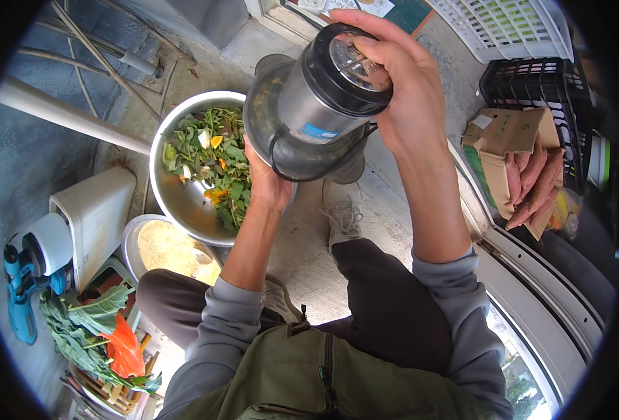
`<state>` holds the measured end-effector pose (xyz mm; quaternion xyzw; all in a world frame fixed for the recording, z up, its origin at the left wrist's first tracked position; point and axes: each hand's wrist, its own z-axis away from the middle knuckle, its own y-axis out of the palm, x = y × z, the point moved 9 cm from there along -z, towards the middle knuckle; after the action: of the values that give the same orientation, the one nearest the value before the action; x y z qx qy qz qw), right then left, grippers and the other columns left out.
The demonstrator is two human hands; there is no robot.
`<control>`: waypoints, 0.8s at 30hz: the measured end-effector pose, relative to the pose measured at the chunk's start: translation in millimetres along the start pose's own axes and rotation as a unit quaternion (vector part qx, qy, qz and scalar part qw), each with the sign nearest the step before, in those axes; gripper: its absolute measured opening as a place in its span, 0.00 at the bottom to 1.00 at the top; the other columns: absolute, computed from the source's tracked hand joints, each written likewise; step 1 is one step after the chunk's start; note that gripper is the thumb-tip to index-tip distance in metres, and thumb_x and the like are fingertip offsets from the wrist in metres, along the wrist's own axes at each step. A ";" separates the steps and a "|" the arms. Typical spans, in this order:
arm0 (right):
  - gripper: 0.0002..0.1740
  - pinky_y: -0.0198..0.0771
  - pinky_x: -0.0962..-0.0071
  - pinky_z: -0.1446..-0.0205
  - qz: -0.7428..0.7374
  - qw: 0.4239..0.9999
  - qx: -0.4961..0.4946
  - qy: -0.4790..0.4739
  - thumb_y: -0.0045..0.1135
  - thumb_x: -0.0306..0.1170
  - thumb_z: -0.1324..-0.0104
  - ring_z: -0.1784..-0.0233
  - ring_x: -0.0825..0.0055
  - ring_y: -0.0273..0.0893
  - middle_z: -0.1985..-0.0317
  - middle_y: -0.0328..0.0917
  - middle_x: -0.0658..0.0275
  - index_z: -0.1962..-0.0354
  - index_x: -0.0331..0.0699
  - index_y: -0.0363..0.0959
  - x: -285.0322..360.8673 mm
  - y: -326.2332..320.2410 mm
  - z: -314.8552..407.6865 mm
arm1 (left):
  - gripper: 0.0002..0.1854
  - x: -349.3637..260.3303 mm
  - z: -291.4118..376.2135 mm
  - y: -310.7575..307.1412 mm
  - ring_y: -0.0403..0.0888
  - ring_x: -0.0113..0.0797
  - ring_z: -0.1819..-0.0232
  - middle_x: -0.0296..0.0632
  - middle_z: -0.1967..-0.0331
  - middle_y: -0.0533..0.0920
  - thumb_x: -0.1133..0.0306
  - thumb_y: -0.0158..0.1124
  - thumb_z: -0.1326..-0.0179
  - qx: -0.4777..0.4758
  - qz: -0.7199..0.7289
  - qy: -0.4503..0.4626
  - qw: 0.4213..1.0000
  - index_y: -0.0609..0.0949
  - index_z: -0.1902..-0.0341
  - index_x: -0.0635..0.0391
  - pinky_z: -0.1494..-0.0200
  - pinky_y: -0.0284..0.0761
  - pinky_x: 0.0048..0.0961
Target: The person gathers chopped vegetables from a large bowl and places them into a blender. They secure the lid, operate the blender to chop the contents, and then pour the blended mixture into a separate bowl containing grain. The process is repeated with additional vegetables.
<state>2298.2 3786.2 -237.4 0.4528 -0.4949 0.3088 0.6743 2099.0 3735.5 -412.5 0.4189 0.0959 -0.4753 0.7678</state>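
Both my hands hold an electric food chopper [309, 92], with a steel motor housing, a black-rimmed top and a smoky see-through lower part. My right hand [414, 84] grips its top, thumb and fingers spread over the rim. Under the see-through part, my left hand [268, 184] supports it from below; its fingers are partly hidden. A dark cord [274, 149] loops across the chopper. Left of it stands a steel bowl [156, 173] of chopped green leaves [233, 152], with yellow and white bits among them. The chopper overlaps the bowl's right side in view.
A basin [128, 247] of pale yellow meal sits by my left knee. Further left are a blue cordless tool [23, 310], large leaves [68, 320] and a white container [99, 210]. On the right are a cardboard box [503, 131] of sweet potatoes [537, 173], crates [530, 79] and a door track [540, 273].
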 end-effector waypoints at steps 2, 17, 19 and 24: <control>0.21 0.76 0.75 0.50 0.012 0.999 0.037 -0.035 0.56 0.34 0.34 0.57 0.78 0.83 0.61 0.87 0.60 0.48 0.31 0.84 5.1 5.2 4.4 | 0.38 -6.8 -2.4 -3.2 0.69 0.40 0.27 0.40 0.27 0.71 0.33 0.40 0.23 0.000 -0.008 0.019 1.000 0.62 0.23 0.49 0.28 0.72 0.40; 0.15 0.76 0.52 0.42 0.158 0.867 0.164 -0.443 0.68 0.30 0.43 0.48 0.56 0.77 0.49 0.82 0.54 0.56 0.49 0.86 98.8 61.7 129.1 | 0.61 -69.3 -45.3 43.0 0.70 0.44 0.27 0.47 0.27 0.72 0.15 0.40 0.43 0.416 0.334 0.015 0.845 0.66 0.22 0.57 0.24 0.65 0.43; 0.17 0.77 0.55 0.43 0.177 0.850 0.170 -0.466 0.70 0.29 0.46 0.48 0.59 0.77 0.49 0.83 0.57 0.57 0.51 0.88 98.7 71.2 138.3 | 0.60 -68.7 -49.7 39.6 0.70 0.44 0.27 0.47 0.27 0.72 0.16 0.40 0.42 0.393 0.315 0.027 0.864 0.66 0.23 0.57 0.24 0.65 0.43; 0.14 0.74 0.59 0.40 0.152 0.824 0.137 -0.528 0.65 0.29 0.41 0.47 0.66 0.76 0.50 0.84 0.63 0.59 0.55 0.87 99.7 70.5 157.6 | 0.58 -80.0 -60.0 33.5 0.71 0.44 0.28 0.47 0.27 0.73 0.17 0.40 0.41 0.348 0.263 0.045 0.899 0.67 0.23 0.56 0.24 0.66 0.43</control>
<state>2207.9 3666.9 -105.7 0.5539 -0.7902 0.1855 0.1852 2098.8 3838.2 -388.2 0.6902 -0.1544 -0.2399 0.6650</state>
